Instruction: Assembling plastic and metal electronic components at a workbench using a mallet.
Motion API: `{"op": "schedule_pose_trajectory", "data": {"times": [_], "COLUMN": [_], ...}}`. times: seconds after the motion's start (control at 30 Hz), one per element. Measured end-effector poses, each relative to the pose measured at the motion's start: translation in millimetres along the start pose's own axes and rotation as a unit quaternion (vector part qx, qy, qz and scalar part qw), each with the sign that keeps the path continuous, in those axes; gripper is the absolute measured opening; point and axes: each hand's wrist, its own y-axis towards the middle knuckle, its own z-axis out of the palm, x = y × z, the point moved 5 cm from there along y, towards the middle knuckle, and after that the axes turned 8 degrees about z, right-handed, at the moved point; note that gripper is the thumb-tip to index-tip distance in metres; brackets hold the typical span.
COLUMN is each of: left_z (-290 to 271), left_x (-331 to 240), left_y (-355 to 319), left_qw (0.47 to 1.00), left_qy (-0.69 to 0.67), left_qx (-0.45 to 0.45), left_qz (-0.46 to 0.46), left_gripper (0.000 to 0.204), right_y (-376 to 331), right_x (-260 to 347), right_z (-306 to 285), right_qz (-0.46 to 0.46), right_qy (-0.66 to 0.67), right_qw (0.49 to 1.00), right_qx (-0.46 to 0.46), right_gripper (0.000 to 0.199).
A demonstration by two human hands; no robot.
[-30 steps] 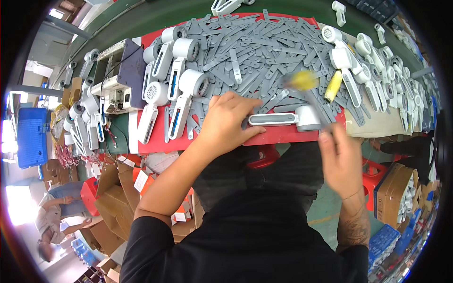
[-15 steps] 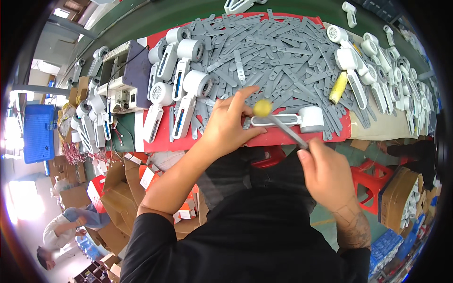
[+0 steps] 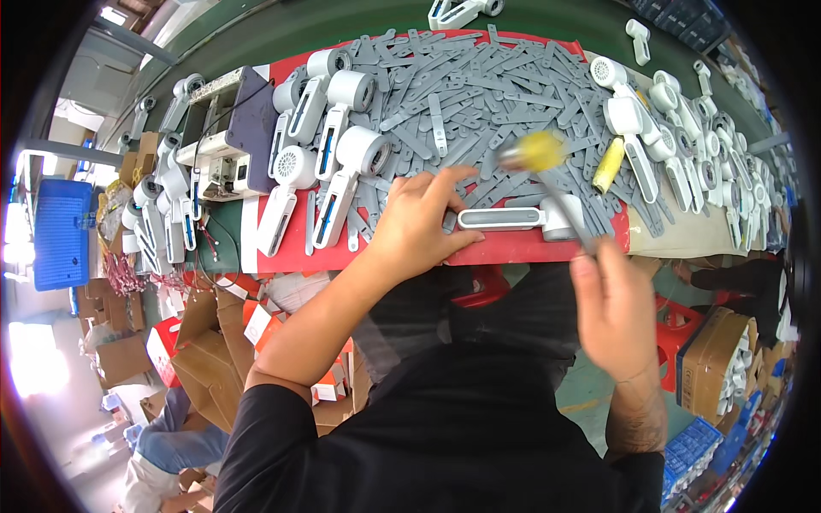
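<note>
My left hand (image 3: 423,224) presses flat on the handle end of a white and grey handheld device (image 3: 513,219) lying on the red mat (image 3: 522,250) at the near table edge. My right hand (image 3: 611,308) grips the handle of a small mallet whose yellow head (image 3: 536,153) is blurred in the air above the device. A big heap of grey flat plastic strips (image 3: 479,94) covers the mat behind the device.
Finished white devices (image 3: 329,141) lie in a row at the left, more white devices (image 3: 676,137) at the right, with a yellow cylinder (image 3: 608,163). A grey box unit (image 3: 227,128) stands far left. Cardboard boxes (image 3: 214,342), a blue crate (image 3: 60,235) and red stools (image 3: 676,316) sit below the table.
The mallet head struck down near my left fingers half a second ago and has now swung back up and to the right. My left hand stayed on the device.
</note>
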Motion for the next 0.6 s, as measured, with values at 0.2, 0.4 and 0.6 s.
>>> {"op": "schedule_pose_trajectory", "data": {"times": [0.2, 0.4, 0.6], "left_z": [2.9, -61.8, -113.9], "left_x": [-18.0, 5.3, 180.1], "left_y": [17.2, 60.1, 152.2], "left_qw": [0.993, 0.993, 0.954], "left_qy": [0.019, -0.031, 0.046], "left_qx": [0.01, -0.095, -0.193], "left_qz": [0.115, -0.056, -0.225], "left_gripper": [0.037, 0.031, 0.045], "right_y": [18.0, 35.1, 51.9], "right_x": [-95.4, -235.0, -268.2], "right_z": [-60.7, -80.6, -70.0], "right_qz": [0.058, 0.103, 0.159], "right_qy": [0.091, -0.055, -0.101], "right_qw": [0.98, 0.926, 0.894], "right_qx": [-0.164, -0.358, -0.407], "right_gripper": [0.027, 0.029, 0.03]}}
